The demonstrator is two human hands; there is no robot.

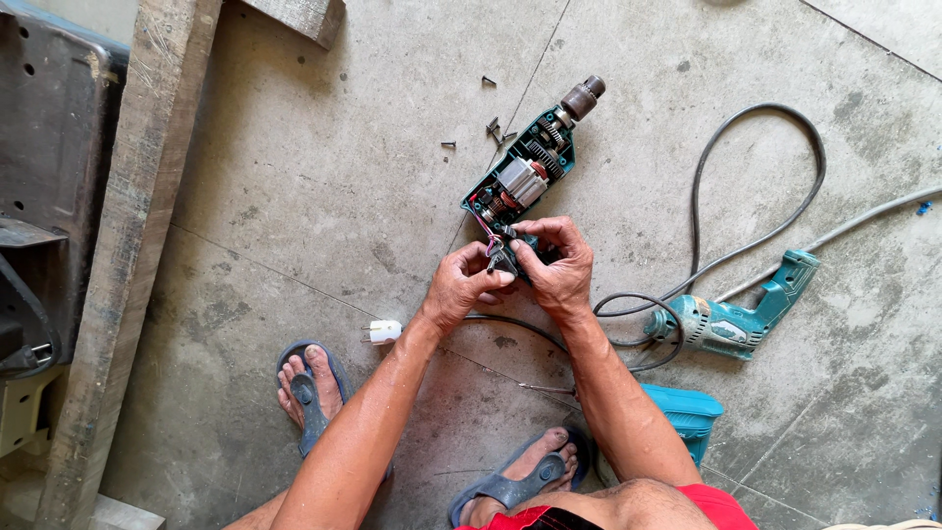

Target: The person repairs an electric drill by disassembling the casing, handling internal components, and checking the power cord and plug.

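On a concrete floor (324,196), seen from the head camera looking straight down, an opened teal electric drill (525,172) was laid flat with its cover off, so that its motor and wiring were exposed upward. Its chuck was pointed away from the person. At the handle end of the drill, a small black switch part (502,258) with coloured wires was pinched between the fingertips of the left hand (461,287) and the right hand (559,265); the fingers of both were curled and pressed together around it, seemingly to steady it for close work. Several loose screws (496,128) were scattered near the drill body, within reach. A white plug (383,332) was lying near the left forearm. A second, closed teal drill (734,319) with a looped grey cable (756,177) was lying well apart at the right. A wooden plank (128,245) was lying along the left side.
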